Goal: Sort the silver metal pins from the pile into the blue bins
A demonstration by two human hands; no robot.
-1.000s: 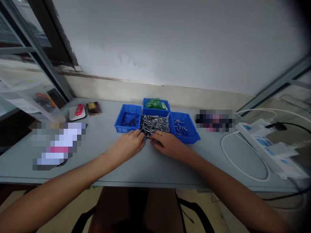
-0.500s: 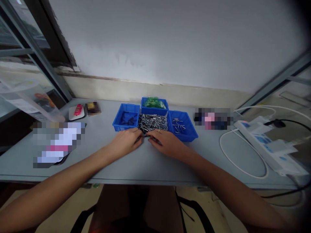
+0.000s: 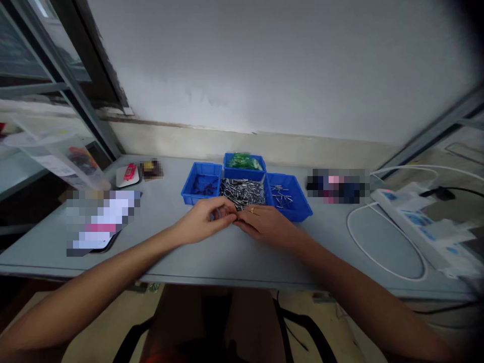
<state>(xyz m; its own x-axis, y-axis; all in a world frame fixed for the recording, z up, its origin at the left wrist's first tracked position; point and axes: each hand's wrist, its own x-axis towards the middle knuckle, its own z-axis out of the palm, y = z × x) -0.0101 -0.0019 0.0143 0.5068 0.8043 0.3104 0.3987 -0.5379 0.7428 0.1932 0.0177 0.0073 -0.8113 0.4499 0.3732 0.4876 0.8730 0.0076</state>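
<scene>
My left hand and my right hand meet fingertip to fingertip just in front of the blue bins. On the left, thumb and fingers curve round into a pinch. The fingers of the right hand, one with a ring, are bent and pressed together. Whatever lies between the fingertips is too small and hidden to name. Right behind the hands is a heap of thin shiny metal pieces. A blue bin with dark slim pieces stands to its left, and another blue bin with a few metal pins to its right.
Behind the heap a blue bin holds green packets. A phone-like device, partly blurred out, and a white scale-like pad with a pink item lie left. At right are a power strip and a looped white cable.
Both hands have come together, and the left has turned so its thumb and fingers form a rounded pinch. The whole view has shifted slightly; the bins keep their places.
</scene>
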